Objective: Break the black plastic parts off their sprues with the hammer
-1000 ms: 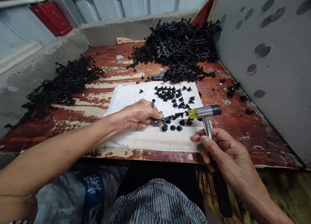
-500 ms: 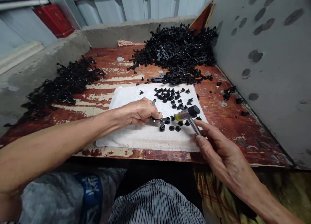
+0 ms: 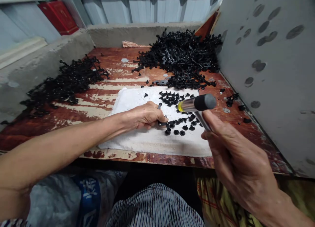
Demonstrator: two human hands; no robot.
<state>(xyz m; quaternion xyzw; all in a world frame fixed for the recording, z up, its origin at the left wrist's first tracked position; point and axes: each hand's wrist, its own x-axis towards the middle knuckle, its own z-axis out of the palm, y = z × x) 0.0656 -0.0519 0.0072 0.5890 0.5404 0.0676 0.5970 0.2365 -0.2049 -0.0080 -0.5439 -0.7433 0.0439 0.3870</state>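
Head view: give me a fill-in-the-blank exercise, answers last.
The hammer is in the ____ hand.
Its head is dark at one end, ____ at the other.
The left hand holds a black part over a ____ cloth.
Of two big heaps, the smaller heap lies on the table's ____ side.
Right; yellow; white; left.

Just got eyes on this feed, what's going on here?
A person's left hand pinches a jointed black part over a white cloth. The right hand grips a small hammer, its yellow-tipped head apart from that part. Small black pieces lie on the cloth beside the left hand. Beyond the cloth is a big heap of black parts, with a smaller pile off to the left.
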